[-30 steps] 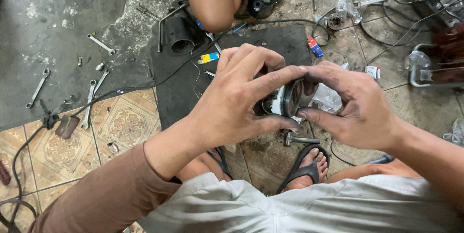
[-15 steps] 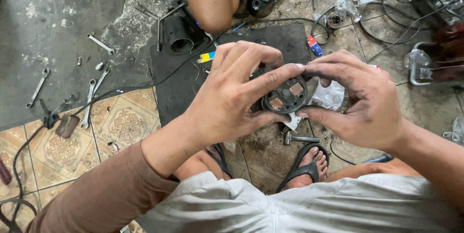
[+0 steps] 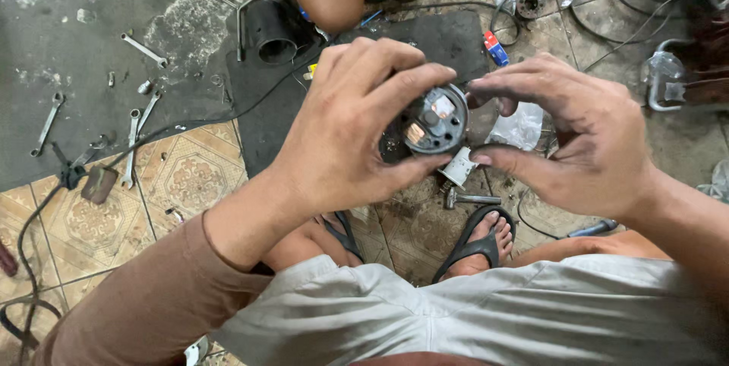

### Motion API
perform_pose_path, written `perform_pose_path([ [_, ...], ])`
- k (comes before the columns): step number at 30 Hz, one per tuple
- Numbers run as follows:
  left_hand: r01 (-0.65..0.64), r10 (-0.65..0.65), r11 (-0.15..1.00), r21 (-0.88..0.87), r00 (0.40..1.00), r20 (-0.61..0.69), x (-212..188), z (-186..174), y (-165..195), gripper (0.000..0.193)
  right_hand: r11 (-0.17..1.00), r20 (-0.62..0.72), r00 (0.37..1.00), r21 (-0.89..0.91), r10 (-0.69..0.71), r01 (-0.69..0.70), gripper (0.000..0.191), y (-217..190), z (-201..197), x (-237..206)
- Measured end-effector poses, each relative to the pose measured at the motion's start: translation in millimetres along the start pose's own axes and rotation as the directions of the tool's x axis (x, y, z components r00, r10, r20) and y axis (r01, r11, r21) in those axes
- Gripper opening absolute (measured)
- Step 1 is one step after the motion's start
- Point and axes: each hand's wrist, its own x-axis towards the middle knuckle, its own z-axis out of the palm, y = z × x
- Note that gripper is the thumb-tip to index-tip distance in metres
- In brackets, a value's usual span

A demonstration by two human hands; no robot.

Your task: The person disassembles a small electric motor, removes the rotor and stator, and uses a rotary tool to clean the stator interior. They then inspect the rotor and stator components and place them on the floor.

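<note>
1. left hand [image 3: 342,127]: fingers curled round a round dark motor part [image 3: 433,123], thumb under its rim, index finger over the top; a firm hold.
2. right hand [image 3: 588,138]: half open, fingertips [image 3: 480,97] at the part's right edge, thumb just below; whether it pinches the rim or only touches it cannot be told.
3. motor part: held up in front of the person, between both hands, above the dark mat [image 3: 425,39] and the tiled floor [image 3: 182,176].
4. pointing: the open face, with copper-coloured pieces and a centre hub, is turned up toward the camera and slightly right; its axis, judged through the hub, runs roughly along the line of sight, so the disc is seen nearly flat-on.
5. step in hand, as a judgement: inspecting or adjusting the inner face while the left hand steadies the body.
6. next move calls for: a steady left grip and fine fingertip work by the right hand at the rim, without tilting the face away.
7. surroundings: wrenches [image 3: 137,127] lie well apart at left; a white plug [image 3: 458,167] sits just below the part.
</note>
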Motion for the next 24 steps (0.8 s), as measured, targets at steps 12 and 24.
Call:
perform_pose_path([
  [12, 0.309, -0.349, 0.848, -0.431, 0.937, -0.013, -6.0, 0.9, -24.9, 0.051, 0.996, -0.047, 0.998, 0.079, 0.044, -0.040, 0.040, 30.2, -12.0, 6.8],
  [24, 0.261, -0.475, 0.562, -0.785, 0.879, -0.048, -7.3, -0.5, -38.1, 0.038, 0.934, -0.156, 0.929, 0.190, 0.334, -0.304, 0.027, 76.3, -30.4, -12.6],
])
